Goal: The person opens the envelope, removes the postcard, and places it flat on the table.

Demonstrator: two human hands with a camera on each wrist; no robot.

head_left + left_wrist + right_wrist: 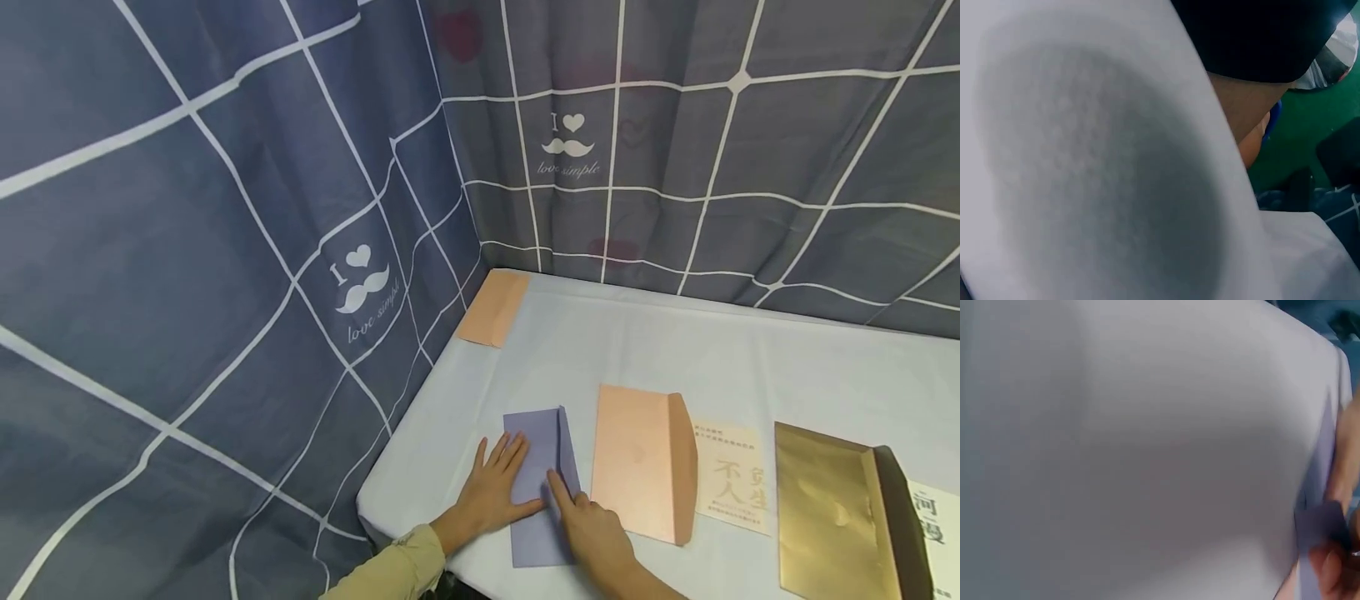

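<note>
Purple env. (540, 429) w/ L hand (489, 493) spread flat, R hand (598, 535) index straight at flap (567, 457), lower fingertips hidden

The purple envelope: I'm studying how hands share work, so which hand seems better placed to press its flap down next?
Probably the right hand: its fingers are at the flap, while the left hand lies spread on the opposite side of the purple envelope, seemingly steadying it.

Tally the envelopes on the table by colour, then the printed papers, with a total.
Purple envelope: 1
Orange envelopes: 2
Gold envelope: 1
Printed papers: 2
Total: 6
</note>
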